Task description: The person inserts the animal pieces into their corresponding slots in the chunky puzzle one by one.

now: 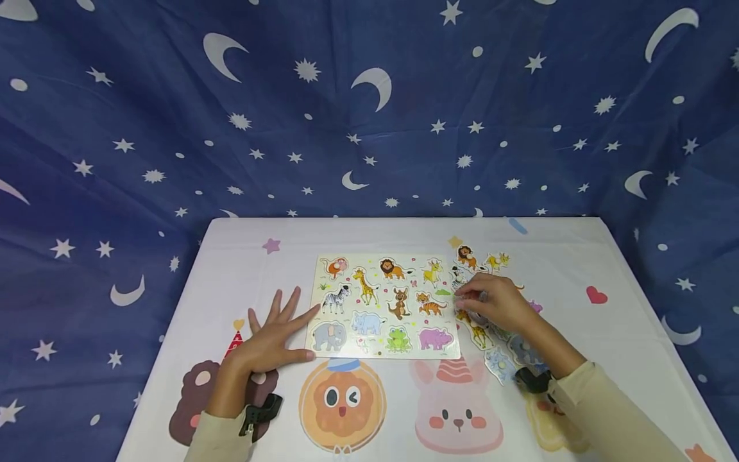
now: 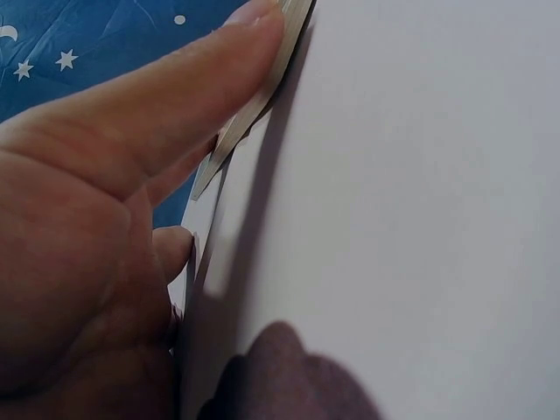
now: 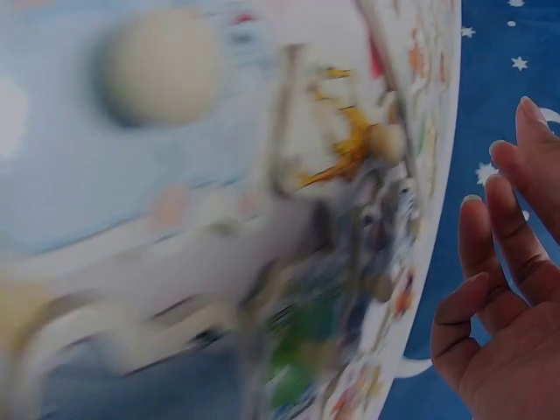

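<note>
A puzzle board (image 1: 418, 321) with printed animals lies flat on the table. My left hand (image 1: 271, 337) is spread at its left side, fingertips and thumb at the edge; in the left wrist view the thumb (image 2: 201, 96) lies against the board's edge (image 2: 293, 39). Over a pile of loose knobbed pieces to the board's right, my right hand (image 1: 499, 301) has loosely bent fingers, with nothing between them in the right wrist view. Around it lie a lion piece (image 1: 466, 256), a giraffe piece (image 1: 478, 333), a zebra piece (image 1: 458, 277) and a blue rhino piece (image 1: 500, 364).
A yellow animal piece (image 1: 497, 261) sits at the pile's far side, a purple piece (image 1: 535, 307) at its right, and a grey-blue elephant piece (image 1: 522, 350) near the right wrist. The tablecloth (image 1: 346, 234) has printed cartoon figures. Behind the table hangs a blue star-patterned cloth (image 1: 323, 160).
</note>
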A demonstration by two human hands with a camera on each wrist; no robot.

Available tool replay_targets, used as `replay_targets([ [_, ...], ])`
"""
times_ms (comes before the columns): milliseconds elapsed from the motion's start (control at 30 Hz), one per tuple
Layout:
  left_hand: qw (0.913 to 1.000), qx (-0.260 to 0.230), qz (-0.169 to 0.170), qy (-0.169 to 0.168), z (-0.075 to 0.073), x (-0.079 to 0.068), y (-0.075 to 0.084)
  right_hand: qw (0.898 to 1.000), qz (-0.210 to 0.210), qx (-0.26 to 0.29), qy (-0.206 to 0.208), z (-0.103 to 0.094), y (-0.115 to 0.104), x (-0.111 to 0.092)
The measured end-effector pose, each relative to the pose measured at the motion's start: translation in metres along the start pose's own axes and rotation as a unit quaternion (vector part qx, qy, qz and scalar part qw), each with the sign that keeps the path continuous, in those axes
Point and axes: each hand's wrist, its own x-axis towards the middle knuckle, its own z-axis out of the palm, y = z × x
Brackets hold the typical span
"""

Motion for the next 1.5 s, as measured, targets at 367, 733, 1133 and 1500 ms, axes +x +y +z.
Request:
replay_targets([
  [367, 1.0000, 0.000, 0.003, -0.001, 0.000, 0.000, 0.000, 1.000, -0.002, 0.006, 0.004, -0.002, 0.022, -0.033],
  [733, 1.0000, 0.001, 0.000, 0.001, 0.000, 0.001, -0.001, 0.999, 0.007, 0.048, -0.017, 0.003, 0.027, -0.038],
  [1133, 1.0000, -0.002, -0.002, 0.004, -0.001, 0.000, 0.000, 0.998, 0.004, 0.054, -0.037, 0.008, 0.033, -0.035],
  [1500, 1.0000, 0.002, -0.004, 0.001, 0.001, 0.000, -0.002, 0.998, 0.001, 0.049, -0.040, 0.011, 0.035, -0.032],
])
